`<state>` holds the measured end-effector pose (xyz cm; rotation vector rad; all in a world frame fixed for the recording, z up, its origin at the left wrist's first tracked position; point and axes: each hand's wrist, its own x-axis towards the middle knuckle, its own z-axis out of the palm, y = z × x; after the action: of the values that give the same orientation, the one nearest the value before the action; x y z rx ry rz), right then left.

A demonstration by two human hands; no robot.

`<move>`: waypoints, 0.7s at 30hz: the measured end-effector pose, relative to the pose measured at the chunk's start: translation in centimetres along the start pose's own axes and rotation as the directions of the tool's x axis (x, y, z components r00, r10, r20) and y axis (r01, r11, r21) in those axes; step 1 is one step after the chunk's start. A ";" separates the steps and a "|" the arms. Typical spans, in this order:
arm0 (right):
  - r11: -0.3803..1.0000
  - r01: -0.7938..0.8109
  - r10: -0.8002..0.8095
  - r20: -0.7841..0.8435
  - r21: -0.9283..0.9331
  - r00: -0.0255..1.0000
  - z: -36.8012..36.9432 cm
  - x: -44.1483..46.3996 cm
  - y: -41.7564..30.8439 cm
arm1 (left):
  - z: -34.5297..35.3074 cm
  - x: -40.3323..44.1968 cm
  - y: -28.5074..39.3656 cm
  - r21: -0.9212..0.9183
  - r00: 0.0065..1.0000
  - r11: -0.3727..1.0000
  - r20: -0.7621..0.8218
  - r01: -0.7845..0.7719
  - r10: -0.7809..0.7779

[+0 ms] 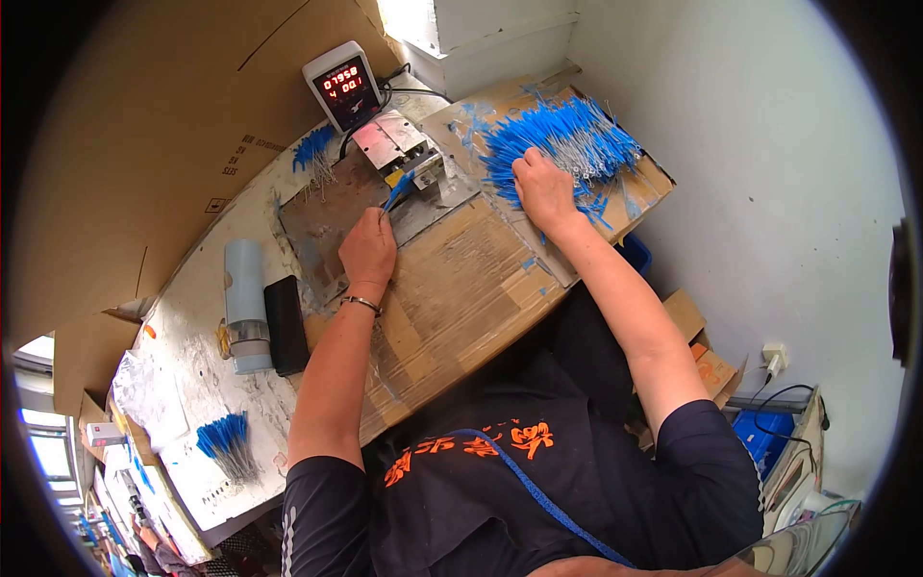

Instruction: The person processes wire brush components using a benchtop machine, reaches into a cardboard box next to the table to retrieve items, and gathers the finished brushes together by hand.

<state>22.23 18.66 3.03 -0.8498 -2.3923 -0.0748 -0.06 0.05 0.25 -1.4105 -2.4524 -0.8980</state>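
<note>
Pinched together, the fingers of the left hand [368, 248] clamp a blue-ended piece [397, 191], its blue part right up at the machine; the right hand [546, 195] has its fingers drawn in at the big heap, and whether they grip anything, nobody can tell from here.

Widest of all, the worn white table [207, 385] carries the whole show, a cardboard sheet [461, 279] lying across its near side. Up on the right, what a heap [567, 135] of blue-ended wire pieces, densely piled! Left of it sits the metal machine [385, 139], with the display box [346, 87] just behind, red digits glowing.

Now the smaller lots: one bunch [223, 442] down at the left, a littler bunch [312, 152] beside the display. So the score looks lopsided, most pieces in the heap, few set apart; which lot is finished, if either, can't be told. And smallest, that one piece at the machine, apparently midway through its turn!
</note>
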 end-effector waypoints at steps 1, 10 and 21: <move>1.000 0.005 -0.005 -0.001 0.002 1.000 0.0 0.1 0.1 | -0.1 0.0 0.0 0.002 1.000 1.000 -0.004 0.003 -0.003; 0.896 0.014 -0.008 -0.017 0.444 1.000 -1.7 -0.9 -7.1 | -0.2 0.0 -0.7 -0.181 0.982 0.965 0.017 0.190 -0.190; 0.717 -0.409 0.222 0.372 0.565 0.901 3.9 0.1 -10.8 | -0.1 0.1 -0.5 -0.146 0.983 0.973 0.000 0.181 -0.183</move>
<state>13.75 11.13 1.36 -0.9560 -2.2236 1.0067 -0.55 -0.10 0.18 -1.2309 -2.5853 -1.1424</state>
